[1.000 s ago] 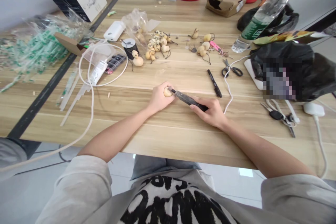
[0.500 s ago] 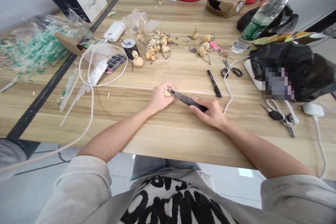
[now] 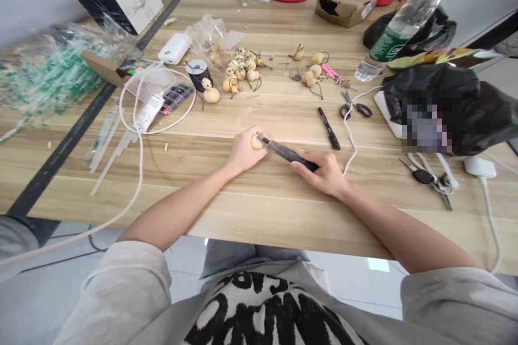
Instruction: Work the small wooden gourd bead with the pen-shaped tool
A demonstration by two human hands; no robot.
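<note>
My left hand [image 3: 247,148] is closed around a small pale-yellow gourd [image 3: 256,142], whose rounded side shows between thumb and fingers. My right hand [image 3: 321,170] grips a black pen-shaped tool [image 3: 288,152], its exact kind unclear. The thin tip of the tool meets the gourd or stops just short of it; I cannot tell which. A white cable [image 3: 351,143] runs down to my right hand, where its end is hidden. Beyond my hands lie a cluster of small gourds [image 3: 242,70] with dark cords and a lone gourd [image 3: 211,95] with a drawn face.
A black marker [image 3: 328,128] and scissors [image 3: 356,110] lie right of centre. Further right are a water bottle [image 3: 388,40], a black plastic bag [image 3: 445,83] and keys [image 3: 426,177]. A thread spool [image 3: 198,73], a looped white cord [image 3: 141,167] and plastic-wrapped green-white items [image 3: 52,73] occupy the left.
The whole view has shifted very slightly. Both hands keep their hold, and the tool tip stays at the gourd.
</note>
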